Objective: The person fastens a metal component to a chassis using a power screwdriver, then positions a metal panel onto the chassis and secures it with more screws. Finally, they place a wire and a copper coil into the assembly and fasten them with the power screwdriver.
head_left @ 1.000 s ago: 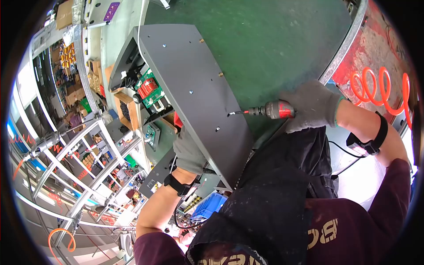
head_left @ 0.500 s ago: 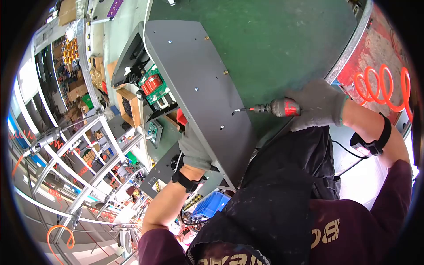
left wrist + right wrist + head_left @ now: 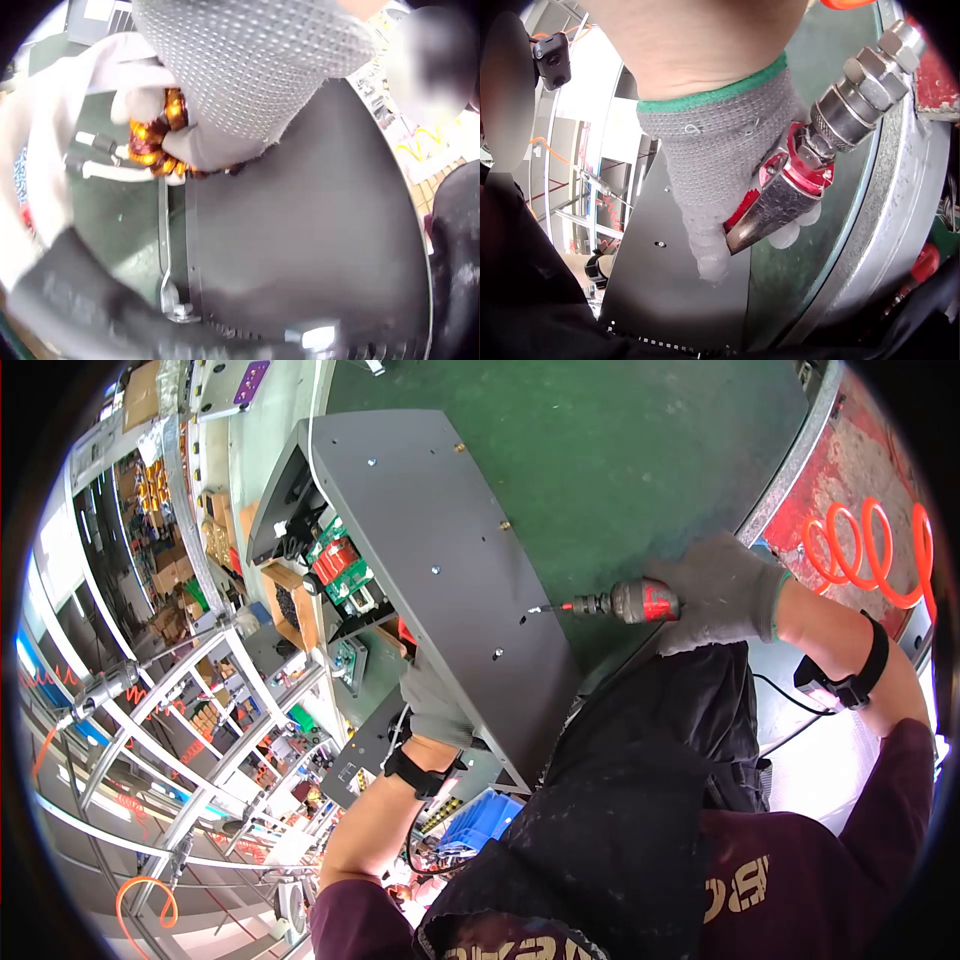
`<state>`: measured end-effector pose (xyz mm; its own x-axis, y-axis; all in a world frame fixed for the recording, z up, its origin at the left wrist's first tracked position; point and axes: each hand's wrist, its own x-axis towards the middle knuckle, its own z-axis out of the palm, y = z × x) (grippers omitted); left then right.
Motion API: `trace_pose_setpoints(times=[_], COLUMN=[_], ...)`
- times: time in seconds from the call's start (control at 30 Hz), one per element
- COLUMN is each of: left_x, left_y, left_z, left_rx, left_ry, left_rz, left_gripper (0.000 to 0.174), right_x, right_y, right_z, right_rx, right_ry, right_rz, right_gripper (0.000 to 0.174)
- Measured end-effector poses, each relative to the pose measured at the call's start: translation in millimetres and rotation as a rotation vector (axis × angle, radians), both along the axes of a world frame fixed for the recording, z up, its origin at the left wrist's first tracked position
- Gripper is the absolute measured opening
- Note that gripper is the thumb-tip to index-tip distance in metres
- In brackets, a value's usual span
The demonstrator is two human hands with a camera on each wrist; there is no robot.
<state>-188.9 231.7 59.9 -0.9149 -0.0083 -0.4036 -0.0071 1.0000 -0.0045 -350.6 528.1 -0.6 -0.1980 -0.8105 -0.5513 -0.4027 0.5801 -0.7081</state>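
Observation:
My gloved right hand [image 3: 725,590] grips a red-and-black air screwdriver [image 3: 642,603], its metal hose coupling [image 3: 855,101] showing in the right wrist view. The bit [image 3: 550,608] points left, its bright tip right beside a dark slot in the grey metal panel [image 3: 450,510] of a casing. A screw [image 3: 498,653] sits in another slot nearby. My gloved left hand [image 3: 435,705] reaches behind the panel; in the left wrist view its fingers hold a copper-wound ring coil [image 3: 148,142] with white-sleeved leads [image 3: 120,172]. The far fingers are hidden.
Inside the casing lies a green circuit board [image 3: 350,582] with a red component. A wooden box of small dark parts [image 3: 288,605] stands to the left. The casing rests on a green-topped bench [image 3: 620,450] with a metal edge. An orange coiled hose [image 3: 870,550] hangs at right.
The view shifts slightly. The bit tip has moved from the dark slot to just beside it. My left hand stays behind the panel, and both hands keep their holds.

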Motion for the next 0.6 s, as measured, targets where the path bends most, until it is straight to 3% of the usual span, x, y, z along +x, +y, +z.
trace_pose_setpoints(times=[0.07,0.17,0.37,0.47,0.6], left_x=[3.3,3.0,-9.9,-11.6,-5.9], left_y=[-0.2,0.0,2.6,-11.2,-15.4], left_z=[-6.4,-6.9,3.8,4.0,2.3], left_rx=[0.068,0.123,0.076,0.105,-0.035], left_ry=[0.053,0.145,0.056,-0.008,-0.11], left_rz=[0.067,-0.025,0.014,-0.101,-0.148], left_gripper=[0.035,0.039,0.036,0.03,0.028], right_x=[1.1,1.6,0.3,-0.1,1.0], right_y=[3.8,1.8,0.3,-0.9,1.4], right_z=[-2.1,-2.2,-2.5,-4.6,-8.6], right_rx=[-0.016,-0.055,-0.038,-0.024,-0.053], right_ry=[-0.003,0.01,-0.054,-0.02,-0.015], right_rz=[-0.011,-0.015,0.022,0.039,0.038], right_gripper=[0.051,0.051,0.05,0.051,0.052])
